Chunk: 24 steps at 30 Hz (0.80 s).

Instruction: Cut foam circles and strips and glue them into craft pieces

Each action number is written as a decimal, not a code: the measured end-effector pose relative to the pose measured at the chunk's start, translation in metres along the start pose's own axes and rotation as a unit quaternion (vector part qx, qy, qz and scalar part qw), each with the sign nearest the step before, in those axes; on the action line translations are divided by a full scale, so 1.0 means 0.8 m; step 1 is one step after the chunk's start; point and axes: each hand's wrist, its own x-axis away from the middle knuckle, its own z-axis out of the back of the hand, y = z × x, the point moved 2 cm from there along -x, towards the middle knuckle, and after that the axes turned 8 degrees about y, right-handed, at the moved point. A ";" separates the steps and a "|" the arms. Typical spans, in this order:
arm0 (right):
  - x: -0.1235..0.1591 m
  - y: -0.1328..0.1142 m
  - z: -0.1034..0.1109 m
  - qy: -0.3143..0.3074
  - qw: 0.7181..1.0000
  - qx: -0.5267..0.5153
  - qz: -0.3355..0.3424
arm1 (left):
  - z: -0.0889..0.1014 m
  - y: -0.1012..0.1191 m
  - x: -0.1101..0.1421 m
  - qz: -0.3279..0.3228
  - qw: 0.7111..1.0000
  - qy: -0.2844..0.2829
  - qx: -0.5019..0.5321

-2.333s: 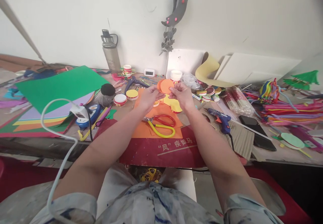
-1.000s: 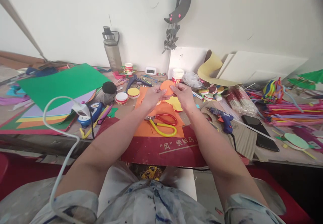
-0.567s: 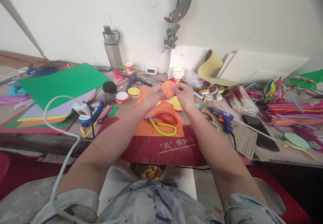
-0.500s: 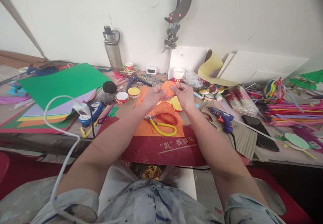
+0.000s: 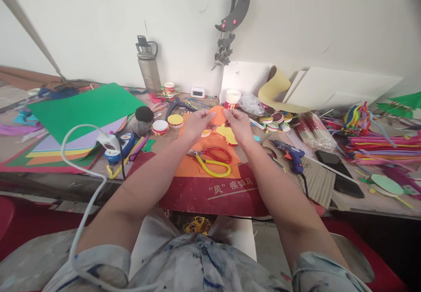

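An orange paper disc (image 5: pixel 217 115) is held up between both hands over the table. My left hand (image 5: pixel 197 124) pinches its left edge, and my right hand (image 5: pixel 238 123) pinches its right edge. Below them lie scissors (image 5: pixel 215 168) with one red and one yellow handle loop, resting on orange sheets (image 5: pixel 187 165). Yellow paper cut-outs (image 5: pixel 231 138) lie just under the hands. To the left sit a white-topped round piece (image 5: pixel 159 127) and a yellow-topped one (image 5: pixel 175 120), both with red-patterned sides.
At the right are a blue glue gun (image 5: pixel 296 159), a black phone (image 5: pixel 338 173) and pipe cleaners (image 5: pixel 384 148). Leftward lie a green sheet (image 5: pixel 88 108) and a power strip (image 5: pixel 120 148) with a white cable. A bottle (image 5: pixel 148 66) and paper cup (image 5: pixel 232 98) stand at the back.
The disc has shifted very slightly left and is still held in both hands. The view has moved a little; nothing has been let go.
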 end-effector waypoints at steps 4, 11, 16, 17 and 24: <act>0.000 -0.001 -0.002 -0.007 0.999 -0.034 -0.012 | 0.001 -0.001 -0.004 -0.025 0.997 -0.012 -0.078; 0.001 0.003 -0.001 0.038 0.999 0.018 0.024 | -0.011 -0.008 0.008 -0.017 0.996 -0.070 -0.059; 0.000 0.006 -0.006 0.025 0.998 -0.045 -0.047 | -0.011 -0.009 0.005 0.012 0.996 -0.067 -0.053; 0.000 0.005 -0.006 0.016 0.997 -0.050 -0.061 | -0.009 -0.008 0.003 0.010 0.996 -0.062 -0.065; -0.001 0.003 -0.001 0.010 0.999 0.033 0.009 | -0.009 -0.005 0.005 -0.009 0.990 -0.073 -0.120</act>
